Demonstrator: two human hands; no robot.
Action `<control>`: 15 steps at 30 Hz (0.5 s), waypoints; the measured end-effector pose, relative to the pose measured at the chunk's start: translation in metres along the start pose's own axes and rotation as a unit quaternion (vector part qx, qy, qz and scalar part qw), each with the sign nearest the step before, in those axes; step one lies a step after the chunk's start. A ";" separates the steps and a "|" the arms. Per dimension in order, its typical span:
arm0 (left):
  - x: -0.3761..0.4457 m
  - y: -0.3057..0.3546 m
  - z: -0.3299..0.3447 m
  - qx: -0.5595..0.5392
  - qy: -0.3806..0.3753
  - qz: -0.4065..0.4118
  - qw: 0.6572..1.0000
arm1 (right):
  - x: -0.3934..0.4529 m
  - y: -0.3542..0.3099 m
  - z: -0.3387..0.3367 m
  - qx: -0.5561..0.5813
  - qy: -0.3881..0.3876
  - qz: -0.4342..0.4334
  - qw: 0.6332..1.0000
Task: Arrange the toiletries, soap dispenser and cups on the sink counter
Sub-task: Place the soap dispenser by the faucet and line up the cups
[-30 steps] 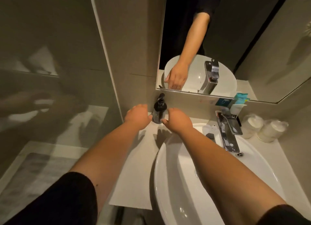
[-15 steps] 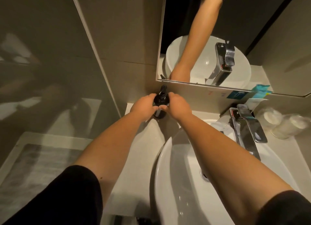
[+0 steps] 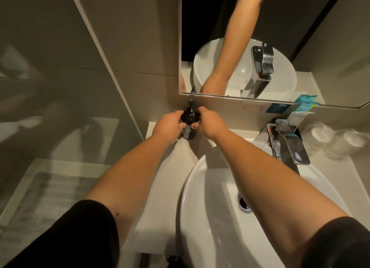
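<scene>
Dispenser point(image 3: 189, 125) now sits gripped between both hands at the counter's point(image 3: 160, 187) back left corner, against the wall under the mirror point(image 3: 300, 37); a second ago my hands only flanked it. Left hand point(image 3: 167, 127) and right hand point(image 3: 209, 124) curl round its body, so I judge I'm squaring it; cups point(image 3: 338, 139) wait beyond the tap point(image 3: 288, 141).

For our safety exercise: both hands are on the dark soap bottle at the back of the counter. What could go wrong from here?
1. The left hand and right hand grip the bottle by its sides; it may slip and tip toward the basin.
2. Pressing its pump could spill soap on the counter.
3. A right arm swing might hit the tap or the glass cups.
</scene>
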State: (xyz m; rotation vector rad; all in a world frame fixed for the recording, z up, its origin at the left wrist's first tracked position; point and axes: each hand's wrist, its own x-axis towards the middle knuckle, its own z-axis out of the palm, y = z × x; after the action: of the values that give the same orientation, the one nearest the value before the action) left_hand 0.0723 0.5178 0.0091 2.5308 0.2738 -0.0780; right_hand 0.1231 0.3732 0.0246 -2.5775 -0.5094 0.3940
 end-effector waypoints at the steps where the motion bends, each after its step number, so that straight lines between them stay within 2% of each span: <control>1: 0.000 0.000 0.001 0.000 0.001 -0.001 1.000 | -0.001 0.001 0.000 0.005 0.002 -0.002 1.000; 15: 0.000 0.040 0.025 0.022 0.003 0.026 0.999 | -0.018 0.031 -0.015 -0.013 0.035 0.016 0.999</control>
State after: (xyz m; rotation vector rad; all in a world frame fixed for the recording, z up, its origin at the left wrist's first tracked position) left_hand 0.0807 0.4709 0.0104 2.5810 0.2102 -0.0553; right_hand 0.1214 0.3339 0.0250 -2.6178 -0.4527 0.3084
